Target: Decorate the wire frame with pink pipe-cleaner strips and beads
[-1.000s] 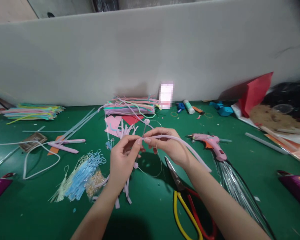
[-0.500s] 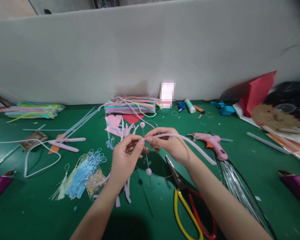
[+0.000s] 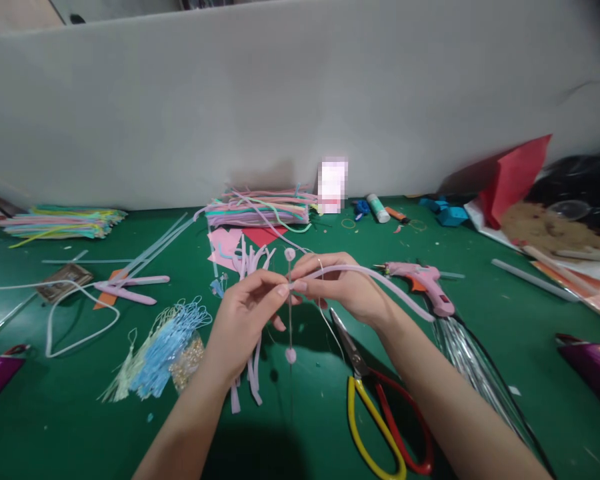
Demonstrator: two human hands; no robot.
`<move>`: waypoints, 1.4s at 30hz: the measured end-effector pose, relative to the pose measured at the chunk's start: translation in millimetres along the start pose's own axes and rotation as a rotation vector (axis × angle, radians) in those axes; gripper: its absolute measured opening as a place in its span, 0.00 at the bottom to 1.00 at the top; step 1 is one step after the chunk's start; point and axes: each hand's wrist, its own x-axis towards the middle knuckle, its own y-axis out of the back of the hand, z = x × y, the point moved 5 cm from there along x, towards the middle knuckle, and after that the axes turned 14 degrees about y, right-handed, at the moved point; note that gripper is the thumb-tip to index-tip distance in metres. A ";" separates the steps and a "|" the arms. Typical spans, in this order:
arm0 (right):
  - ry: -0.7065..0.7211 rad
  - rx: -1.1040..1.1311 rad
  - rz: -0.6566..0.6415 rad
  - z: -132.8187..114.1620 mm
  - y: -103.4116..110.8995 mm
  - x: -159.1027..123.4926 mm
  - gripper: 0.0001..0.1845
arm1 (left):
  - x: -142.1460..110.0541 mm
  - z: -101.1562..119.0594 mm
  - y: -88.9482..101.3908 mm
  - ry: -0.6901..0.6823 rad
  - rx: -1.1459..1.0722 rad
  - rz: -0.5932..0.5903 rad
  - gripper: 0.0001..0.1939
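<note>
Fingertips of my left hand [image 3: 247,310] are closed on a thin wire [image 3: 291,327] that stands nearly upright. A lilac fuzzy knob [image 3: 290,254] sits near its top and another lilac knob [image 3: 291,355] lower down. My right hand [image 3: 345,283] pinches the end of a lilac pipe cleaner [image 3: 393,287] against the wire, touching my left fingertips. The rest of that pipe cleaner arches over my right wrist. A fine wire ring [image 3: 333,333] hangs around the fingers, partly hidden. Cut lilac pipe cleaner pieces [image 3: 254,380] lie behind and under my left hand.
Scissors [image 3: 357,367] lie open near my right forearm, with a pink glue gun [image 3: 427,280] farther right. Blue tassels [image 3: 167,353] and a bag of beads [image 3: 187,360] are at left. Bundled pipe cleaners [image 3: 260,212] and a bright, blurred-out upright rectangle [image 3: 333,183] stand by the wall.
The wire with its knobs has turned from slightly slanted to nearly vertical. The ring has swung and looks narrower. Both hands keep their pinch at almost the same place.
</note>
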 end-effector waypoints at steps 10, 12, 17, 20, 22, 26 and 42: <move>0.004 0.005 -0.062 -7.4 1.7 -1.4 0.08 | 0.4 -8.5 -1.2 0.242 -0.113 -0.134 0.05; 0.007 0.005 -0.076 -10.7 0.2 -1.4 0.08 | 0.3 -9.2 -1.6 0.284 -0.131 -0.155 0.06; 0.086 -0.030 -0.080 -25.4 -3.4 0.7 0.06 | -0.3 -10.4 -3.4 0.370 -0.164 -0.199 0.11; 0.164 -0.122 -0.082 -32.2 -3.9 1.5 0.03 | 0.1 -9.6 -3.4 0.372 -0.182 -0.173 0.13; 0.190 -0.194 -0.089 -33.2 -4.6 1.1 0.02 | 0.9 -8.4 -1.1 0.350 -0.218 -0.108 0.16; 0.225 -0.270 -0.011 -32.5 -3.8 0.5 0.04 | 1.3 -6.8 1.5 0.315 -0.269 -0.010 0.24; 0.279 -0.412 0.106 -30.9 -3.7 -1.4 0.05 | -4.4 0.7 -3.0 0.112 -0.183 0.101 0.16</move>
